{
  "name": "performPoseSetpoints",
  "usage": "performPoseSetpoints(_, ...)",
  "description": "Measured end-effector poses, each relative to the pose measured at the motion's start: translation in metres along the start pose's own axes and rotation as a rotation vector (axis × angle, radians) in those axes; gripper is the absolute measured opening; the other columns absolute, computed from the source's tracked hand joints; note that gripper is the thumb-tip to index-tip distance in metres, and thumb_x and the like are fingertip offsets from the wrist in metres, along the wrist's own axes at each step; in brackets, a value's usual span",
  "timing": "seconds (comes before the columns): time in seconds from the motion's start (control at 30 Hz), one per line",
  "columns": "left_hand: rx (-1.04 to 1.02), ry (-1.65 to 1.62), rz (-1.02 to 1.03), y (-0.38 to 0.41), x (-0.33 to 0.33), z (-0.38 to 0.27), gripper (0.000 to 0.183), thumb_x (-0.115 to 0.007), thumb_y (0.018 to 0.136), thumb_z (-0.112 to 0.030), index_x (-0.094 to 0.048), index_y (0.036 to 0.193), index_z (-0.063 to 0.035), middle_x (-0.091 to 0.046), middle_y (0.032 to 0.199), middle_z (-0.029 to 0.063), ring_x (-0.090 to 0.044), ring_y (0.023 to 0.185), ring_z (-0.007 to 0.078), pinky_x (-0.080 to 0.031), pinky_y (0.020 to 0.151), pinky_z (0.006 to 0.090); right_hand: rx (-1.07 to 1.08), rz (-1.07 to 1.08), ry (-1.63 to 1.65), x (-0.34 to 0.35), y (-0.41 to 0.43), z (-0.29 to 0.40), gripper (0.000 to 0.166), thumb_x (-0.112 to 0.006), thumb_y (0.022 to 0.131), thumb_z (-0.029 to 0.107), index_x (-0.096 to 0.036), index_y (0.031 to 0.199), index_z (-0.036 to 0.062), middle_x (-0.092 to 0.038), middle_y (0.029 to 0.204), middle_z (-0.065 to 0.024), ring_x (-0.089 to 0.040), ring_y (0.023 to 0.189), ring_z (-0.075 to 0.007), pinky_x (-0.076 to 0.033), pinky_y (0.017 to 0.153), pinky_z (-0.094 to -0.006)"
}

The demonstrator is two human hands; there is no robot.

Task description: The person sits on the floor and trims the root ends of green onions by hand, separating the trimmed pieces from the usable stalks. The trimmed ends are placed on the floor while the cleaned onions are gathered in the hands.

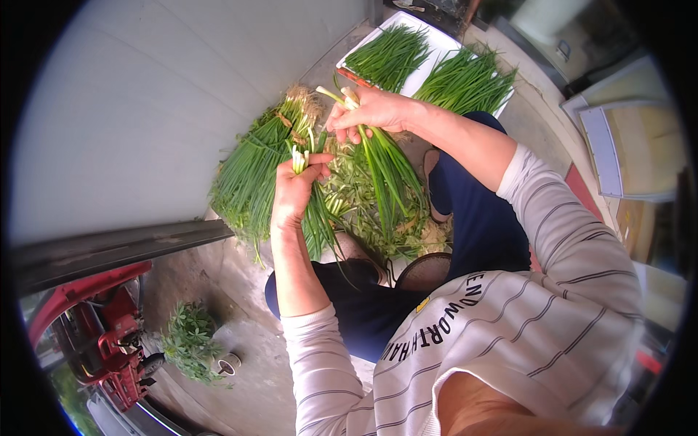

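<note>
My left hand (297, 188) is closed around a small bunch of green onions (300, 161), white ends up, with the green leaves hanging below the fist. Further right and higher, my right hand (371, 111) grips another green onion bunch (390, 174), its pale ends poking out above the fingers and its long leaves trailing down. Behind my left hand lies a large heap of green onions (251, 158) with stringy roots (305, 101) at its top. Loose leaf trimmings (360, 191) cover the ground under both hands.
A white tray (436, 46) at the top holds two piles of cut greens (390, 54). A pale wall panel (163, 109) rises at left. My shoes (428, 272) stand beside the trimmings. Lower left are a potted plant (191, 343) and a red vehicle (109, 338).
</note>
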State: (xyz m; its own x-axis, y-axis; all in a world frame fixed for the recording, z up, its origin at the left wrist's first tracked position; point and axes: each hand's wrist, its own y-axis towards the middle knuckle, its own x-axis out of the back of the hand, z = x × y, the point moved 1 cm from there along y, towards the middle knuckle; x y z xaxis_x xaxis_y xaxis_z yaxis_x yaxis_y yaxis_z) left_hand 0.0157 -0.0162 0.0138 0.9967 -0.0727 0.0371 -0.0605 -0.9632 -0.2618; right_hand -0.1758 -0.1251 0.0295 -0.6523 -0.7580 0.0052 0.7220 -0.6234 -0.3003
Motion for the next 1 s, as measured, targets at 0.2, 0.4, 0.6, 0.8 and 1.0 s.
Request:
performPoseSetpoints(0.2, -0.035, -0.02, -0.017, 0.0, 0.002, 0.005, 0.021, -0.055, 0.085, -0.002, -0.067, 0.101, 0.0025, -0.063, 0.074, 0.0026, -0.054, 0.07, 0.0106, -0.041, 0.071, 0.0234, -0.009, 0.114, 0.2, 0.003, 0.0, -0.001, 0.025, -0.066, 0.084, 0.021, -0.062, 0.098, 0.0019, -0.065, 0.081, -0.0052, -0.063, 0.073, -0.0111, -0.038, 0.047, -0.0199)
performPoseSetpoints(0.4, -0.088, -0.127, 0.051, 0.0, -0.025, 0.005, 0.024, -0.062, 0.086, -0.007, -0.063, 0.105, 0.0073, -0.063, 0.077, 0.0058, -0.053, 0.063, 0.0114, -0.043, 0.061, 0.022, 0.027, 0.111, 0.328, -0.001, 0.004, -0.008, 0.023, -0.068, 0.083, 0.017, -0.061, 0.098, 0.0008, -0.064, 0.084, -0.0058, -0.062, 0.077, -0.0125, -0.041, 0.052, -0.0204)
performPoseSetpoints(0.6, -0.006, -0.132, -0.045, 0.005, -0.032, 0.017, 0.023, -0.07, 0.08, -0.006, -0.065, 0.099, 0.0068, -0.061, 0.07, 0.0026, -0.049, 0.053, 0.0084, -0.039, 0.05, 0.0209, -0.01, 0.043, 0.427, -0.005, 0.01, -0.017, 0.023, -0.069, 0.083, 0.016, -0.062, 0.097, 0.0009, -0.063, 0.084, -0.0058, -0.061, 0.076, -0.0124, -0.042, 0.054, -0.0216)
performPoseSetpoints(0.8, -0.113, -0.163, -0.331, 0.008, -0.03, 0.022, 0.017, -0.073, 0.078, -0.006, -0.068, 0.09, 0.0047, -0.06, 0.064, 0.0005, -0.045, 0.048, 0.0049, -0.034, 0.044, 0.0189, -0.036, -0.083, 0.385, -0.003, 0.012, -0.023, 0.018, -0.07, 0.082, 0.019, -0.061, 0.087, 0.004, -0.063, 0.08, -0.0047, -0.061, 0.074, -0.0123, -0.042, 0.054, -0.0235)
performPoseSetpoints(1.0, -0.061, -0.011, -0.168, 0.002, -0.04, 0.022, 0.019, -0.078, 0.072, -0.003, -0.066, 0.085, 0.0028, -0.057, 0.059, 0.0002, -0.046, 0.046, 0.0068, -0.036, 0.044, 0.0201, -0.046, -0.128, 0.4, -0.01, 0.013, -0.023, 0.02, -0.07, 0.082, 0.021, -0.06, 0.086, 0.0047, -0.063, 0.077, -0.0049, -0.06, 0.071, -0.0127, -0.042, 0.053, -0.0249)
